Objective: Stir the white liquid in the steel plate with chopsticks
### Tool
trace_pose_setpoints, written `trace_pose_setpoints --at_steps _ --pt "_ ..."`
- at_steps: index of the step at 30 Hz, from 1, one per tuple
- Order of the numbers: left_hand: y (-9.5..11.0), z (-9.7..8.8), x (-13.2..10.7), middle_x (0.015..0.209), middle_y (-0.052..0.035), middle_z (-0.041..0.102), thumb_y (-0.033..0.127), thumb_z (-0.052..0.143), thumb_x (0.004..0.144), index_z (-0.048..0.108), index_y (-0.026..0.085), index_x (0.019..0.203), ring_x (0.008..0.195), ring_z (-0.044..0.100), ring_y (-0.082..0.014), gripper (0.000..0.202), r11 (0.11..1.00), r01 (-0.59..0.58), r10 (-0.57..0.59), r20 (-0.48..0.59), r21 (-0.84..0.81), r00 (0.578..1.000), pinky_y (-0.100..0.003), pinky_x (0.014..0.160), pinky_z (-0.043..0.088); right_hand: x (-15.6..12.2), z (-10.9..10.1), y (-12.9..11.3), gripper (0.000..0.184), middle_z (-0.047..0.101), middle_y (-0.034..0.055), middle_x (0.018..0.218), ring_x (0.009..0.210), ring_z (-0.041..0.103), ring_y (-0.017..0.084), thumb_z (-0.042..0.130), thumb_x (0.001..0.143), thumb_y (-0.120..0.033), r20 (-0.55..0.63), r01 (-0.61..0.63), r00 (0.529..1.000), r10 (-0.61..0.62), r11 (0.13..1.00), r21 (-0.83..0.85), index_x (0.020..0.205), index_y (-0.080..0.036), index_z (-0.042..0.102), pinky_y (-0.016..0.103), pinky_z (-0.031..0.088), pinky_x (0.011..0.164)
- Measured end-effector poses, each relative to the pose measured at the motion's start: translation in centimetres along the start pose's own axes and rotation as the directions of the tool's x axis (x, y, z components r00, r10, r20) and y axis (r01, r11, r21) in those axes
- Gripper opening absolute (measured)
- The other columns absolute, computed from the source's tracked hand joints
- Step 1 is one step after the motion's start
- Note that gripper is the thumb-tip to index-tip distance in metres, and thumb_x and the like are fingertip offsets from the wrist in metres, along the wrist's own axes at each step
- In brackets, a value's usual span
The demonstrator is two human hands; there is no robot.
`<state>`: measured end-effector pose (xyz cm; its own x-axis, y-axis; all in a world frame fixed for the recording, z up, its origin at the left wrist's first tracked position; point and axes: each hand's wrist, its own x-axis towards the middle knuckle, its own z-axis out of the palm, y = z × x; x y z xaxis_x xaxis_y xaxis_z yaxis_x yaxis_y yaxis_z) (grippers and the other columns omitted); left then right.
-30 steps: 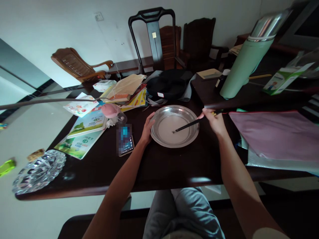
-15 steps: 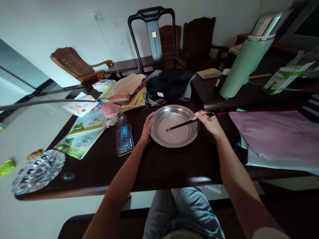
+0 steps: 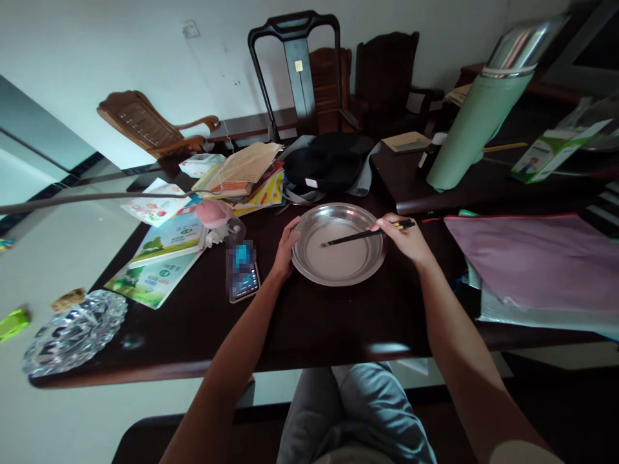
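Note:
A round steel dish [image 3: 309, 267] sits on the dark wooden table [image 3: 309, 322] in front of me, with a pale layer inside it. My left hand [image 3: 286, 250] rests against the dish's left rim, fingers curled on the edge. My right hand [image 3: 403, 237] is closed around a pair of dark chopsticks [image 3: 355, 237] at the dish's right rim. The chopsticks reach leftward over the dish, tips near its middle.
A phone [image 3: 242, 270] lies left of the dish, beside a pink object [image 3: 214, 214] and children's books [image 3: 167, 254]. A glass ashtray [image 3: 72, 332] sits at the near left. Behind are stacked books [image 3: 246, 174], a black bag [image 3: 329, 164], a green thermos [image 3: 476, 125]; a purple folder [image 3: 532, 258] lies right.
My right hand has moved left and slightly down toward the dish's rim. The chopstick tips have swung from the dish's centre up and to the left. The left hand has stayed put.

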<state>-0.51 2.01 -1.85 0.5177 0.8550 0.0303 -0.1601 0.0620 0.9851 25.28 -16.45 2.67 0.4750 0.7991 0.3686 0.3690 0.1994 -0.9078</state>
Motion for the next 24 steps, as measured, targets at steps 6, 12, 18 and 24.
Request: trace_pose_setpoints --at_steps 6,12,18,24 --pt "0.0 0.2 0.0 0.147 -0.0089 0.068 0.060 0.085 0.075 0.069 0.027 0.134 0.133 0.064 -0.0362 0.069 1.000 0.002 -0.002 -0.018 0.003 1.000 -0.050 0.111 0.053 0.2 -1.1 0.3 0.060 0.074 0.0036 0.062 0.069 0.074 0.026 0.067 0.084 -0.082 -0.231 -0.019 0.973 0.025 0.999 0.032 0.058 -0.029 0.069 0.045 0.060 0.084" --pt "0.0 0.1 0.0 0.149 -0.0087 0.067 0.059 0.084 0.077 0.070 0.027 0.132 0.136 0.062 -0.0367 0.066 1.000 -0.016 0.016 -0.006 0.016 1.000 -0.050 0.113 0.052 0.0 0.0 -0.4 0.057 0.082 0.0041 0.079 0.085 0.078 0.027 0.071 0.080 -0.083 0.008 -0.028 1.000 0.028 1.000 0.004 0.067 -0.028 0.076 0.043 0.060 0.089" --pt "-0.3 -0.1 0.2 0.150 -0.0074 0.067 0.060 0.085 0.076 0.071 0.029 0.132 0.135 0.062 -0.0356 0.066 1.000 -0.006 0.006 -0.010 0.010 1.000 -0.050 0.114 0.051 0.2 -0.9 -0.1 0.061 0.076 0.0035 0.064 0.070 0.074 0.025 0.067 0.082 -0.085 -0.213 -0.028 0.977 0.030 1.000 0.013 0.061 -0.027 0.072 0.043 0.060 0.085" --pt "-0.3 -0.1 0.1 0.149 -0.0077 0.067 0.060 0.083 0.080 0.069 0.030 0.134 0.135 0.063 -0.0351 0.064 1.000 -0.011 0.010 0.016 0.013 1.000 -0.049 0.113 0.051 0.0 0.1 -0.5 0.057 0.081 0.0044 0.077 0.084 0.078 0.027 0.071 0.080 -0.083 0.008 -0.035 0.999 0.034 0.999 0.014 0.066 -0.028 0.075 0.042 0.059 0.088"
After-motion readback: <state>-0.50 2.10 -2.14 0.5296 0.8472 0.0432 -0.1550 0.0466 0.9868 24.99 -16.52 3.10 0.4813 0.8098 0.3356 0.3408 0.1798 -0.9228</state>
